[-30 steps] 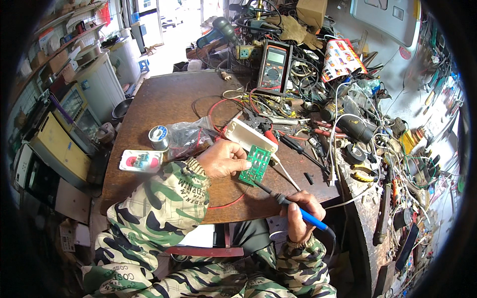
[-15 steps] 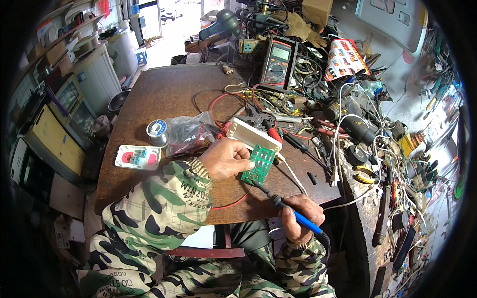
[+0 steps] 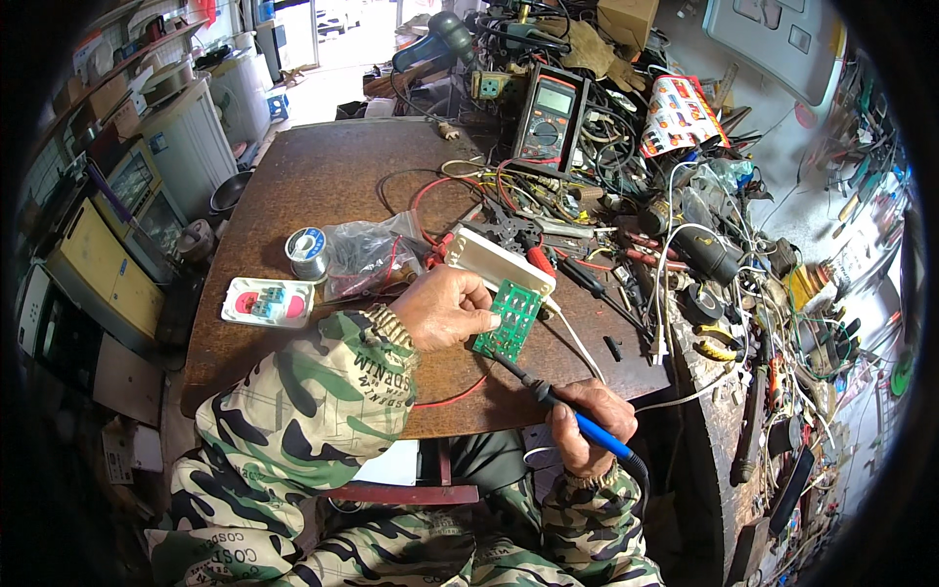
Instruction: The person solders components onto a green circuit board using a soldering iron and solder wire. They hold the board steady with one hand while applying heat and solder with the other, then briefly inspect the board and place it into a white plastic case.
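My left hand (image 3: 450, 311) grips a green circuit board (image 3: 513, 318) by its left edge, thumb and fingers pinched on it. In my right hand (image 3: 590, 426) is a blue-handled soldering iron (image 3: 603, 435), held like a pen. Its dark tip reaches the lower part of the board; whether it touches a joint is too small to tell. Just behind the board lies a long white plastic power strip or housing (image 3: 484, 259) with a white cord. A spool of solder wire (image 3: 307, 252) stands to the left, beside a clear plastic bag (image 3: 367, 259).
A small white tray (image 3: 235, 309) with pink and blue parts sits at the table's left. Toward the back stands a multimeter (image 3: 551, 115) with red leads. Tools, cables and a roll of black tape (image 3: 701, 305) crowd the right side. A brown wooden table (image 3: 303, 176) bears the work.
The view has shifted very slightly. Both hands, the board and the soldering iron keep nearly the same positions, with the iron's tip still at the board's lower part.
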A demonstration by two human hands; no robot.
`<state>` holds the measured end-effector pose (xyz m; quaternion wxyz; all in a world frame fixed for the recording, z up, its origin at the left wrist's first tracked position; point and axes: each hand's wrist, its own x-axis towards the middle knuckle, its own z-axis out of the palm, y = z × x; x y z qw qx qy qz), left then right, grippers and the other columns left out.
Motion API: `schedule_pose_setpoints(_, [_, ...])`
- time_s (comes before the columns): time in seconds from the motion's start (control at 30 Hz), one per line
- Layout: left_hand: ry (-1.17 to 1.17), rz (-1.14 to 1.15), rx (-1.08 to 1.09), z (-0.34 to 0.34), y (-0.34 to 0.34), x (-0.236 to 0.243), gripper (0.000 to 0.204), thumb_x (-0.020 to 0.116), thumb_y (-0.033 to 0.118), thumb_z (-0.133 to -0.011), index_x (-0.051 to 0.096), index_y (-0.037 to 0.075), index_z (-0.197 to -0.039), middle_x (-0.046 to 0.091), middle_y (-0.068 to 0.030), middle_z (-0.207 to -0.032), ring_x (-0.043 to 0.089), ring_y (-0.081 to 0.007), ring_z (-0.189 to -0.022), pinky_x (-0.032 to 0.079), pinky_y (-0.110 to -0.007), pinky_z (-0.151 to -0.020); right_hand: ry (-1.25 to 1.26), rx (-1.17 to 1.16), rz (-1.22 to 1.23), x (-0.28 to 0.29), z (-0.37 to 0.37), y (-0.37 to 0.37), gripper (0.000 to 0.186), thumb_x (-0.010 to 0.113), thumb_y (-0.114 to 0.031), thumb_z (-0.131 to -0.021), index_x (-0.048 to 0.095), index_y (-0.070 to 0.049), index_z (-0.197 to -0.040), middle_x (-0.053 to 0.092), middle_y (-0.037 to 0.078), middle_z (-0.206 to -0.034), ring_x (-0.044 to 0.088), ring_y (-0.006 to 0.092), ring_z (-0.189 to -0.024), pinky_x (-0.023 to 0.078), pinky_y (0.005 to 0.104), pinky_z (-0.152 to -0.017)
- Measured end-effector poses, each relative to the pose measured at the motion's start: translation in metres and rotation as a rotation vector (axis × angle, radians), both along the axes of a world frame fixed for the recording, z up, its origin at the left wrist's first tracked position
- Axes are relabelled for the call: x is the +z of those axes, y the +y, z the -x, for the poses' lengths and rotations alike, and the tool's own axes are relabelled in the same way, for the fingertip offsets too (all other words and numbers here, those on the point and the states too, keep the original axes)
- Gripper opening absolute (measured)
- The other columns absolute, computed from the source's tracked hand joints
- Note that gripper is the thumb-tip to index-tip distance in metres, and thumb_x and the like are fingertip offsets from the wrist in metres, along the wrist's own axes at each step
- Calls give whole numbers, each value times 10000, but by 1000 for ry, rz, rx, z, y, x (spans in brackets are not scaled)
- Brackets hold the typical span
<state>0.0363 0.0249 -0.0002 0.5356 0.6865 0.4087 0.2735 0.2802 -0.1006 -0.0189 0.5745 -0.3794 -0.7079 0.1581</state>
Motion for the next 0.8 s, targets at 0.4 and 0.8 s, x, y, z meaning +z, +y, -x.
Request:
schedule_pose_setpoints(0.4, [-52, 14, -13, -1, -1, 0, 184, 759, 95, -896, 648, -25, -982, 650, -7, -856, 592, -59, -766, 492, -240, -670, 13, 1, -26, -1, 1, 1, 194, 709, -71, -757, 711, 50, -908, 718, 167, -776, 709, 257, -651, 546, 311, -618])
schedule_pose_setpoints(0.8, [-46, 20, -18, -2, -1, 2, 200, 761, 113, -902, 648, -23, -994, 634, 6, -844, 568, -45, -741, 466, -227, -638, -5, -11, -10, -1, 0, 0, 193, 713, -72, -753, 712, 50, -903, 721, 166, -786, 718, 255, -667, 559, 310, -633])
